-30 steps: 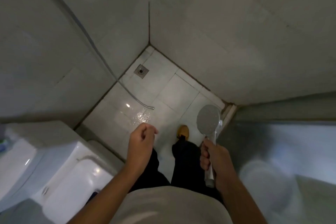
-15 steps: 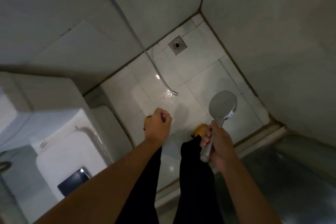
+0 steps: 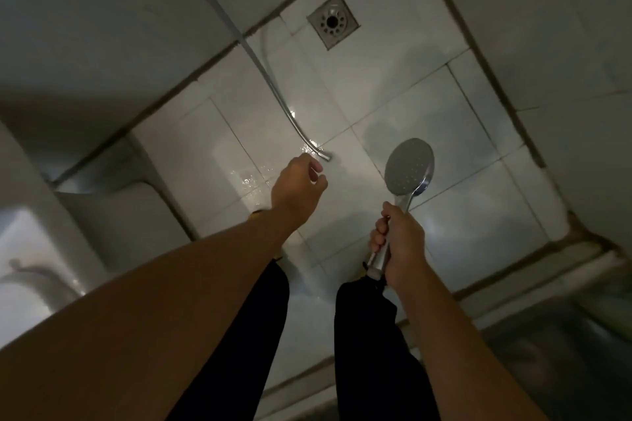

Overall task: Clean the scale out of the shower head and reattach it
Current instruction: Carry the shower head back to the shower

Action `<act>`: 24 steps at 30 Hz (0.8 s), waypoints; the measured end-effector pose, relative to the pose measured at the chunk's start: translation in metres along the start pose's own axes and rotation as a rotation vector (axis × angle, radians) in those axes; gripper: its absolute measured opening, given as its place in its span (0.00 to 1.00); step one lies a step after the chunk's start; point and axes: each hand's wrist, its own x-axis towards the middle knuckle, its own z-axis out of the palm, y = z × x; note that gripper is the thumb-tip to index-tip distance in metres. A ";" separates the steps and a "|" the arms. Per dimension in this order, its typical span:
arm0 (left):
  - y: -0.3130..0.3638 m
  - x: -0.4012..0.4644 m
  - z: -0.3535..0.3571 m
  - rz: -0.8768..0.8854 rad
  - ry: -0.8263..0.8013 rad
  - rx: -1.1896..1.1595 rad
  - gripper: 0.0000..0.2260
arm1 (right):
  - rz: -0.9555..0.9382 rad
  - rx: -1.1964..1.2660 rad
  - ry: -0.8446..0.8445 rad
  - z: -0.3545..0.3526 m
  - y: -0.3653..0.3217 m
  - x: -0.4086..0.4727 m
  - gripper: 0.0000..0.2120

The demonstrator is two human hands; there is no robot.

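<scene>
While dim and smeared at the edges, showed white floor tiles [image 3: 393, 89] with a square drain [image 3: 332, 21], wet under the loose hose [image 3: 273, 85] end. Hid both feet behind black trouser legs [image 3: 369, 335]. Reached with left hand [image 3: 298, 186], fingers loosely curled on nothing, just short of the hose tip; clamped right hand [image 3: 398, 243] around the detached shower head [image 3: 408, 166] handle, face upward, handle base partly covered.

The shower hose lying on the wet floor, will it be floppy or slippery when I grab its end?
The shower hose curves loosely across the tiles, so it will probably flop and trail. Water glistens round its end, so likely slippery. Left hand hovers close.
</scene>
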 end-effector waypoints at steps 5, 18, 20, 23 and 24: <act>-0.049 0.058 0.050 0.112 -0.002 0.159 0.10 | 0.017 0.054 0.002 0.013 0.029 0.070 0.10; -0.114 0.168 0.136 0.283 -0.039 0.382 0.14 | -0.002 0.140 -0.138 0.036 0.059 0.177 0.10; -0.119 0.176 0.145 0.318 -0.036 0.383 0.14 | -0.003 0.157 -0.160 0.034 0.059 0.185 0.09; -0.123 0.188 0.156 0.347 0.008 0.399 0.12 | -0.020 0.160 -0.178 0.032 0.057 0.195 0.09; -0.123 0.192 0.157 0.354 0.016 0.422 0.12 | -0.028 0.160 -0.179 0.032 0.055 0.197 0.09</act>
